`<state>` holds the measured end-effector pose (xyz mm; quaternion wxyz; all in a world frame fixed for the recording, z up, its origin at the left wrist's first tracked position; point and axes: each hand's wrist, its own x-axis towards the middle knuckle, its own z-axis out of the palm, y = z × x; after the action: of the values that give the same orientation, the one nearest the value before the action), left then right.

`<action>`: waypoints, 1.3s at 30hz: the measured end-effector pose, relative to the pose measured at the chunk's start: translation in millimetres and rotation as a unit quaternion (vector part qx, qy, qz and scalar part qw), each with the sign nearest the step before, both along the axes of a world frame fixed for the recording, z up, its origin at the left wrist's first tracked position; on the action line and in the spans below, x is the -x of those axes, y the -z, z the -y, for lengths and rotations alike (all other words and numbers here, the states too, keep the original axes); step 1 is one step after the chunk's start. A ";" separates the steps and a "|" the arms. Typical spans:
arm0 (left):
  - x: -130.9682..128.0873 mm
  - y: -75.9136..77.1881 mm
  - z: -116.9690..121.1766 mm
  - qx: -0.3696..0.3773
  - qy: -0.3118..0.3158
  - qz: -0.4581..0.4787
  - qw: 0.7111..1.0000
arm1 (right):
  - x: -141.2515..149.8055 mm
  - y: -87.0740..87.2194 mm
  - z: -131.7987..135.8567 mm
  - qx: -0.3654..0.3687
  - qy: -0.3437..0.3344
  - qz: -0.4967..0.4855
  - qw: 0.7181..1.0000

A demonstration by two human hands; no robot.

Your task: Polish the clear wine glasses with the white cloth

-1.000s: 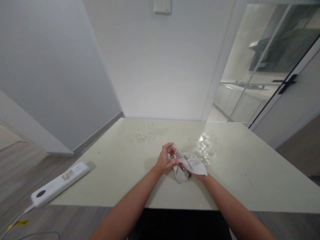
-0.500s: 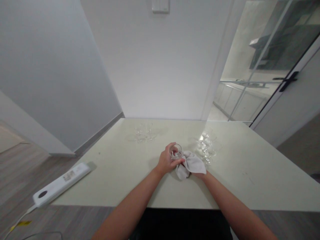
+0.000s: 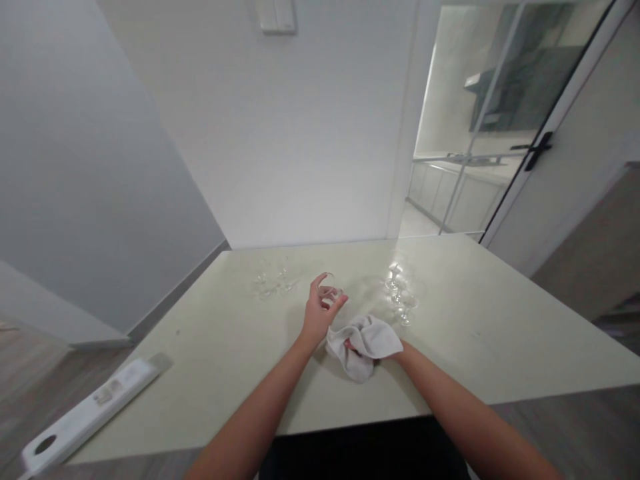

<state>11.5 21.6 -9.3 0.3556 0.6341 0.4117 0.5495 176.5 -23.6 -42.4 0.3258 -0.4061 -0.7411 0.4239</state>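
Note:
My left hand (image 3: 316, 316) is curled around a small clear glass (image 3: 329, 289), fingers on its far side and thumb on the near side. The glass is held over the middle of the table (image 3: 240, 373), tilted. A crumpled white cloth (image 3: 376, 339) drapes over my right hand (image 3: 349, 345), hiding most of it; only a bit of finger shows through the folds. The cloth lies just right of and nearer than the glass, apart from it. Several clear glasses (image 3: 401, 303) stand on the right beyond the cloth. Another cluster of clear glasses (image 3: 270, 285) sits at the far left.
On the table's left edge lies a white power strip (image 3: 93, 417). A white wall (image 3: 300, 147) with a switch plate (image 3: 277, 16) rises behind the table. To the right is a glazed door with a black handle (image 3: 539, 151).
My left hand has drawn the glass away from the cloth, up and to the left. The cloth in my right hand has come nearer to me. The head view has turned right.

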 end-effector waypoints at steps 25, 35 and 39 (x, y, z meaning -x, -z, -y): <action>-102.2 -12.6 -81.2 0.073 0.031 -0.178 0.981 | -1.2 22.2 -9.5 0.064 -0.066 -0.099 0.991; -102.1 -5.7 -81.1 0.076 0.099 -0.132 0.983 | -0.6 10.8 -6.7 0.035 -0.034 -0.065 0.997; -100.0 -5.1 -81.2 0.061 0.112 -0.127 0.984 | -0.7 8.8 -7.0 0.039 -0.043 -0.057 0.997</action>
<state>111.5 102.8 -4.2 0.3974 0.7179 0.4126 0.3956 177.3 -16.6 -51.2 0.3327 -0.3612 -0.7215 0.4882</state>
